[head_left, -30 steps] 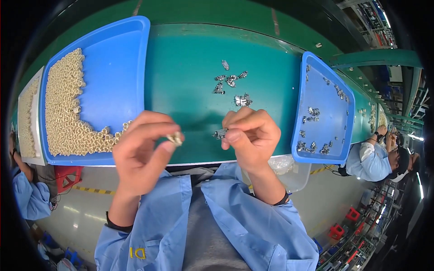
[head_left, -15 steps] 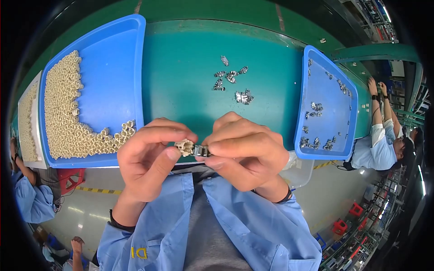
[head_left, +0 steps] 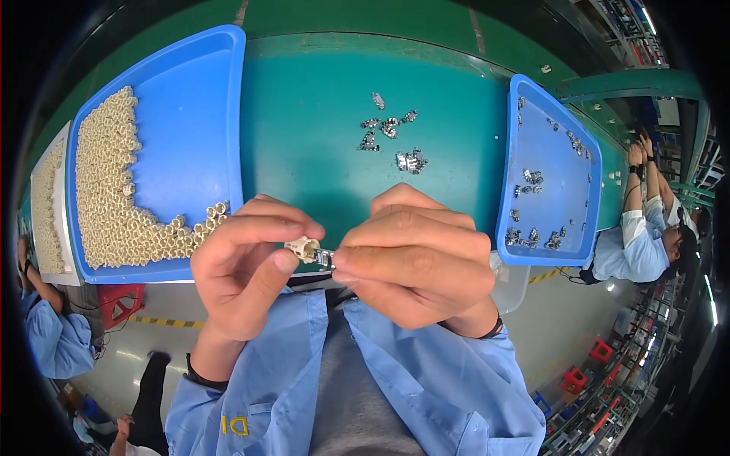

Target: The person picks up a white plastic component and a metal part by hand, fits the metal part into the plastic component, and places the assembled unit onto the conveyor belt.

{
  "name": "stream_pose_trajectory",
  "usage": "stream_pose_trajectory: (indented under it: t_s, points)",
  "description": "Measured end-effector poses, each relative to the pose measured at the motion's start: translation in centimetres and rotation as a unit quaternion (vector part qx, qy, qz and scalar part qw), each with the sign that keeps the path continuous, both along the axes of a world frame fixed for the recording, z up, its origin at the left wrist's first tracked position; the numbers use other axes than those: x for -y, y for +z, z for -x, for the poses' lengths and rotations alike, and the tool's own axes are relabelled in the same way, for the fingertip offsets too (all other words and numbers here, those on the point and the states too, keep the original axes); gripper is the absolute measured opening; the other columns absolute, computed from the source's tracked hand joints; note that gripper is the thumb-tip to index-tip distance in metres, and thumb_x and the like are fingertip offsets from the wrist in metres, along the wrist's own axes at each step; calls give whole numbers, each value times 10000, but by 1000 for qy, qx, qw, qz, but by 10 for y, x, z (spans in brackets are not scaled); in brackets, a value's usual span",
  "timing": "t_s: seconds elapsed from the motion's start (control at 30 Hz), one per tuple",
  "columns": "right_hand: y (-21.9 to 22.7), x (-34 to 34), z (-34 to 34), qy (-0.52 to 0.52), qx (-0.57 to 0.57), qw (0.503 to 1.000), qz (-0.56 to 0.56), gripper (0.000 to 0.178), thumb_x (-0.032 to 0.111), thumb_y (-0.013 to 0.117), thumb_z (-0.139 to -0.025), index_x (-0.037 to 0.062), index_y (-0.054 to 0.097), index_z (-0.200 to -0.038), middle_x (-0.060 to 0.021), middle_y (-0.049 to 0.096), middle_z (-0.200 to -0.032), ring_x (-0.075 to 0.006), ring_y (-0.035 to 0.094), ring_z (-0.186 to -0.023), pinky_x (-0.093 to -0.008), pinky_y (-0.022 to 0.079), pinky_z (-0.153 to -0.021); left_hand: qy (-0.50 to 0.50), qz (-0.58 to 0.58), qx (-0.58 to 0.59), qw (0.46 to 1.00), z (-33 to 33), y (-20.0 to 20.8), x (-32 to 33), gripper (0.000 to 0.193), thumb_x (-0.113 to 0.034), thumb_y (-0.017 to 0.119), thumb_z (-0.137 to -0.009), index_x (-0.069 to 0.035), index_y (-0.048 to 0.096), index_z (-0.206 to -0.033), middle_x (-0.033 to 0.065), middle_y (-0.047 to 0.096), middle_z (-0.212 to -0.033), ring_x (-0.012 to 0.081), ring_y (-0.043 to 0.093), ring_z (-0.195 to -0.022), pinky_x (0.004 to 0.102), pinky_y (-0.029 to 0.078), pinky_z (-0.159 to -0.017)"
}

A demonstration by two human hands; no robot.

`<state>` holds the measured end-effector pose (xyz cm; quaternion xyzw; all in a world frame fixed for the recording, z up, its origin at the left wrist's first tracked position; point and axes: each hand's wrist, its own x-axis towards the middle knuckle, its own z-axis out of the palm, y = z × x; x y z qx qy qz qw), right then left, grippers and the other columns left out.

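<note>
Between thumb and fingers, my left hand (head_left: 247, 266) pinches a small cream plastic housing (head_left: 303, 248) with a hollow end turned to the right. My right hand (head_left: 418, 258) grips a small silver metal clip (head_left: 325, 259), whose left end meets the opening of the housing. How deep the clip sits inside cannot be made out, and its right end is hidden by my fingers. Both hands are close together above the near edge of the green table (head_left: 319, 99). Loose metal clips (head_left: 389, 128) lie scattered on the table beyond my hands.
To the left, a blue tray (head_left: 190, 99) holds a heap of cream housings (head_left: 106, 190). A smaller blue tray (head_left: 559, 205) at the right contains scattered metal clips. A co-worker in light blue (head_left: 635, 247) is at the far right; another sits at the far left.
My right hand has turned slightly and its fingers now cover more of the metal clip. The housing has shifted a little left and tilted. A dark-clothed leg has appeared at lower left.
</note>
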<state>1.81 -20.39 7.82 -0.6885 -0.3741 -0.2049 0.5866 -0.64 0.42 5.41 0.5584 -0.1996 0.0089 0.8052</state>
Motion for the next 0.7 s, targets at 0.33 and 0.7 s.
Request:
stream_pose_trajectory:
  t_s: [0.33, 0.7]
  points:
    - [3, 2, 4, 5, 4, 1000, 11, 252, -71, 853, -696, -34, 755, -925, -152, 741, -801, -208, 671, -605, -315, 468, -549, -8, -12, 6, 1000, 5, 3, -2, 194, 80, 611, -943, 73, 663, -1130, 236, 692, -1104, 279, 672, -1021, 384, 540, -881]
    - [4, 7, 6, 8, -12, 999, 33, 223, -60, 834, -707, -32, 763, -916, -145, 740, -800, -198, 663, -610, -310, 471, -555, -25, -9, -7, 1000, 6, 3, -2, 193, 96, 623, -929, 70, 683, -1110, 243, 703, -1118, 266, 671, -1012, 377, 534, -872]
